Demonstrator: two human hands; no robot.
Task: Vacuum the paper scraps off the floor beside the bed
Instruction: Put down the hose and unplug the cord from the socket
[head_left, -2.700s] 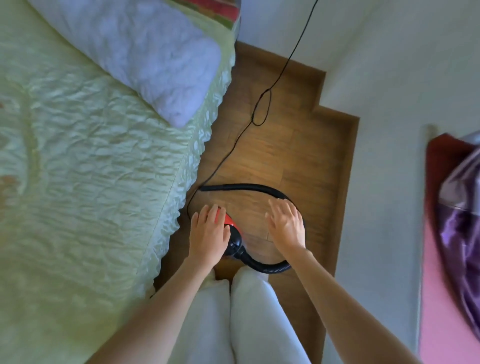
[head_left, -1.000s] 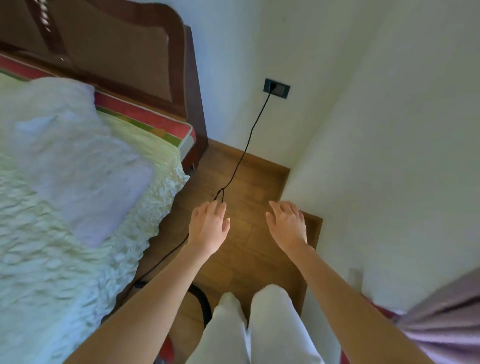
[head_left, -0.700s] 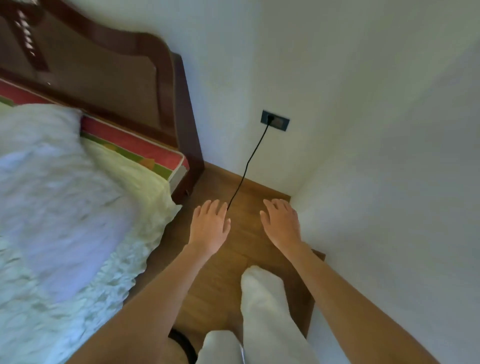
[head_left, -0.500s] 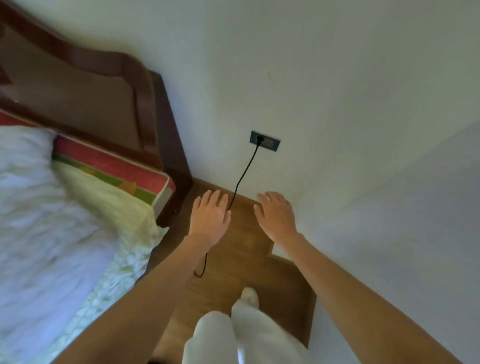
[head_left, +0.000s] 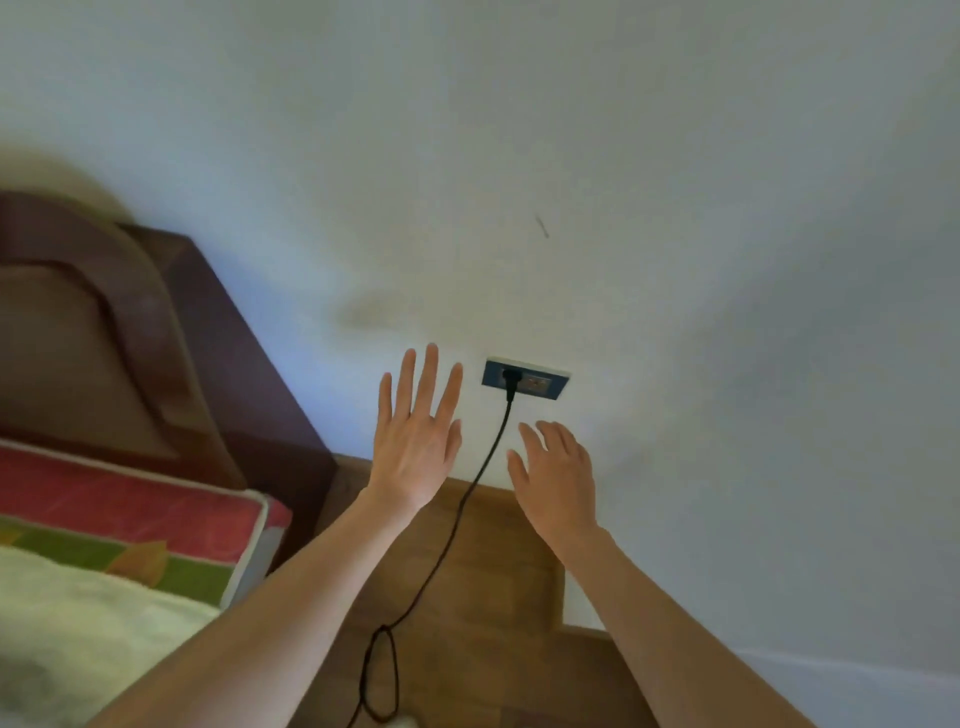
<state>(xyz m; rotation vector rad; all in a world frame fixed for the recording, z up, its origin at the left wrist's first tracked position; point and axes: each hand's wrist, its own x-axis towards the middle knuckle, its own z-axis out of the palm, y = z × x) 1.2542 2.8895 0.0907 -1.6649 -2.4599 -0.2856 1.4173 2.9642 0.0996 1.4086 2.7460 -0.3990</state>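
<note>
A dark wall socket (head_left: 524, 380) sits low on the white wall, with a black plug (head_left: 511, 378) in its left side. The black power cord (head_left: 470, 491) hangs from the plug down to the wooden floor (head_left: 498, 597) and loops near the bottom edge. My left hand (head_left: 417, 439) is raised, fingers spread, just left of the socket. My right hand (head_left: 556, 475) is open below and right of the socket, close to the cord. Neither hand touches the plug or cord. The vacuum cleaner and the paper scraps are out of view.
The bed's dark wooden headboard (head_left: 130, 353) stands at the left. Below it lie a red and green mattress edge (head_left: 130, 525) and a pale green bedcover (head_left: 88, 618). White walls close the narrow floor strip ahead and to the right.
My view has swung up from the floor and vacuum to the wall socket. Both open hands have risen and come close to the socket and plug.
</note>
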